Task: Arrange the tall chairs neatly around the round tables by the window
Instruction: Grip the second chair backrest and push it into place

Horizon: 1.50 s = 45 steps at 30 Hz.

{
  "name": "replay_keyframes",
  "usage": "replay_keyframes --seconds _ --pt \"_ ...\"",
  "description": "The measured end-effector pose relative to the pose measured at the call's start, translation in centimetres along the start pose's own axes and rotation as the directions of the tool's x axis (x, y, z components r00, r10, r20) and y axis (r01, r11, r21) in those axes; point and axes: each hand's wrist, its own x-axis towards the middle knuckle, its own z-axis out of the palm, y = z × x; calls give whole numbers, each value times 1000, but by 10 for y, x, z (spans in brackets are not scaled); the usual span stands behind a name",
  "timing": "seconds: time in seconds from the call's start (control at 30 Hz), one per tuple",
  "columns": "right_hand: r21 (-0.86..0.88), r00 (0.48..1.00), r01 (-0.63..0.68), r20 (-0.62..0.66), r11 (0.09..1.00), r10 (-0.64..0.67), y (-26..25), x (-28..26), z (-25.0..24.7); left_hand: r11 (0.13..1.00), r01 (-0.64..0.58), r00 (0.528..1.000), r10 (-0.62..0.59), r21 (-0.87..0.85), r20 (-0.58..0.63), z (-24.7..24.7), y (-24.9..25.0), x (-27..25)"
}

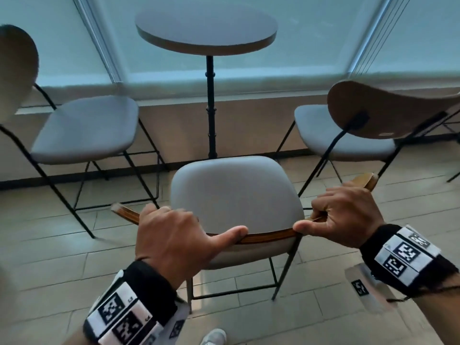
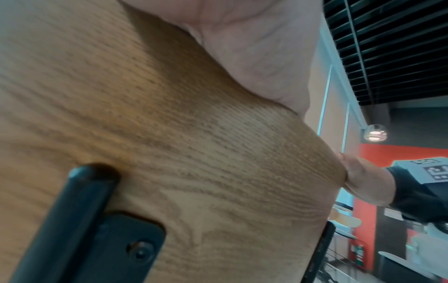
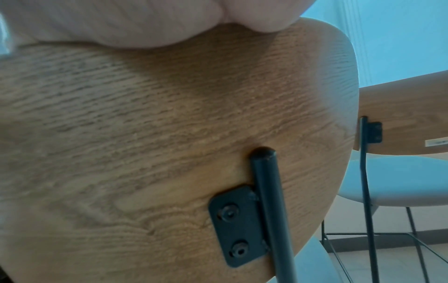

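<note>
Both hands were on the wooden backrest point(image 1: 268, 237) of the middle tall chair point(image 1: 236, 192), seen from above in the head view. Left hand point(image 1: 174, 235) curled over the top edge at the 8 o'clock side of the seat, thumb lying along the rim toward 3 o'clock. Right hand point(image 1: 346, 217) gripped the same rim at the 4 o'clock side, fingers folded over it, thumb pressed on the near edge. So both were holding the backrest, not spread wide.

Middle chair stood on the tiled floor point(image 1: 62, 265) with its grey seat pointed at 12 o'clock, toward the black post of the round table point(image 1: 206, 31). The seat's front edge sat just near the post base; whether it touched, cannot tell.

Left chair point(image 1: 84, 130) stood at 10 o'clock of the middle one, seat facing the table post, backrest at the far left edge. Right chair point(image 1: 348, 130) stood at 2 o'clock, its wooden back turned toward the camera and tilted. Both were apart from the middle chair. Window point(image 1: 311, 33) ran behind the table at 12 o'clock.

Left wrist view: wood grain of the backrest close up, black frame tube and screw bracket point(image 2: 121, 247) at 7 o'clock, right hand on the far rim at 3 o'clock. Right wrist view: same wood, bracket point(image 3: 237, 226) at 5 o'clock, right chair beyond at 3 o'clock.
</note>
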Motion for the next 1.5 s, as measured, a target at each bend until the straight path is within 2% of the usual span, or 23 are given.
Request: replay_keyframes --seconds 0.13,0.27,0.53,0.83,1.17,1.3,1.4,1.43,1.5 --pt "35 997 71 39 997 -72 29 12 4 997 68 997 -67 20 -47 1 20 8" --pt "51 989 87 117 995 -92 46 21 7 995 104 988 -105 -10 -113 3 31 17" --pt "24 989 71 131 997 -74 40 28 9 996 80 967 -89 -47 -240 9 19 26" --pt "10 987 24 161 1000 -25 26 44 14 995 54 959 -74 -79 -275 13 -5 43" --pt "10 988 8 156 1000 -9 25 44 13 995 57 948 -81 -87 -307 17 -9 44" --pt "14 988 -14 157 1000 12 23 45 11 995 58 958 -77 -75 -276 16 -10 43" --pt "120 994 -63 99 991 52 22 38 10 993 57 957 -84 -104 -277 15 -11 40" --pt "167 997 -72 35 983 67 20 29 10 988 58 952 -99 -146 -290 15 -8 36" --pt "261 982 -67 -151 963 110 18 0 8 969 -34 929 -59 -244 -364 17 4 24"
